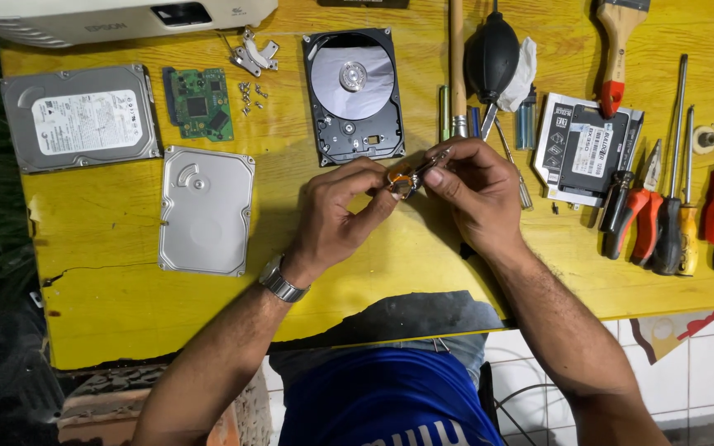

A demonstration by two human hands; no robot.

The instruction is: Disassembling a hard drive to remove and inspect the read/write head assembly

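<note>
- Both my hands pinch one small metal part with an orange strip (pixel 405 179): my left hand (pixel 342 213) clamps it from the left with thumb and fingertips, and my right hand (pixel 473 194) closes on it from the right, with a thin metal tool (pixel 433 158) lying along my fingers.
- The part hangs just above the yellow painted wooden tabletop (pixel 126 306), a little in front of the opened hard drive.
- A steel wristwatch (pixel 279 281) sits on my left wrist.
- The table's near edge is chipped and cracked, and past it on the right is a white tiled floor (pixel 704 363).
- To my left lies a flat silver drive cover (pixel 206 210), with a closed grey hard drive with a white label (pixel 80 118) behind it.
- Beside that drive rests a green circuit board (pixel 199 103), with loose small screws (pixel 249 95) just to its right.
- Straight ahead is the opened black hard drive with its shiny platter (pixel 353 92).
- Right of it stand a black rubber air blower (pixel 492 59) and a black drive caddy (pixel 584 149).
- Along the right side lie red, black and yellow handled screwdrivers and pliers (pixel 679 215).
- At the far left corner sits a white projector (pixel 117 18).
</note>
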